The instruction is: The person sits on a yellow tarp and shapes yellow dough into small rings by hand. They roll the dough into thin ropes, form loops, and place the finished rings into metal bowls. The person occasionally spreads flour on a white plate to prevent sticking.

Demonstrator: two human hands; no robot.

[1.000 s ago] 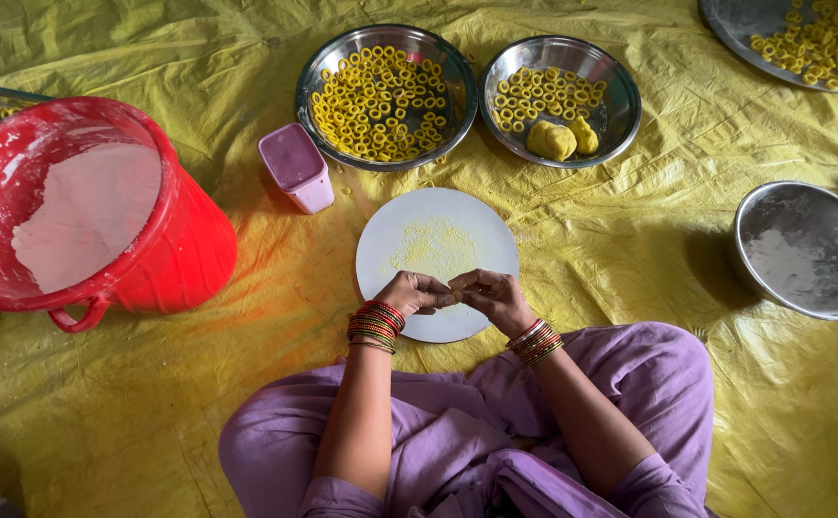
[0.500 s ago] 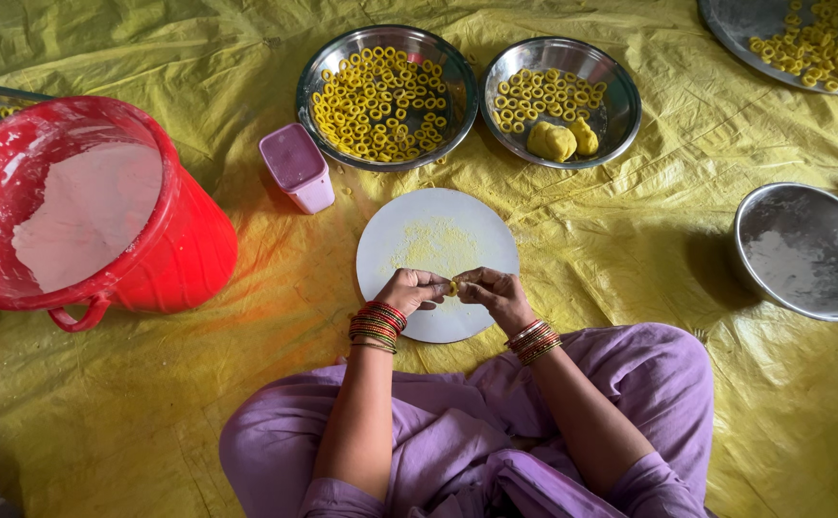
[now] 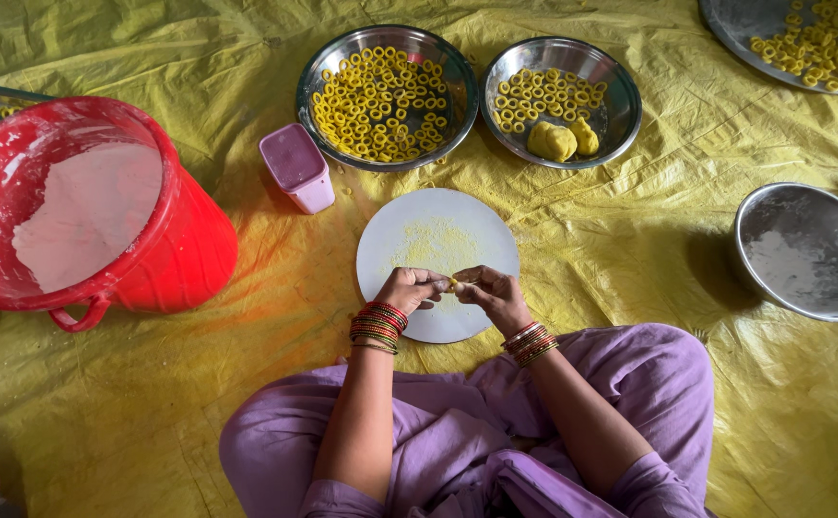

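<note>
My left hand [image 3: 409, 289] and my right hand [image 3: 493, 293] meet fingertip to fingertip over the near edge of a round white board [image 3: 437, 235]. Between the fingertips they pinch a small piece of yellow dough [image 3: 453, 284]. Both wrists carry red and gold bangles. The board is dusted with yellow crumbs in its middle. Beyond it stand a steel bowl [image 3: 387, 94] heaped with yellow dough rings and a second steel bowl [image 3: 562, 101] with fewer rings and two dough lumps [image 3: 563, 140].
A red bucket of white flour [image 3: 83, 216] stands at the left, a small pink box [image 3: 297, 168] beside the board. A steel bowl with flour [image 3: 806, 251] sits at the right, a tray of rings [image 3: 812, 38] at top right. Yellow sheet [image 3: 630, 240] covers the floor.
The fingertips have drawn closer together around the dough piece; the hands stay in the same place over the board.
</note>
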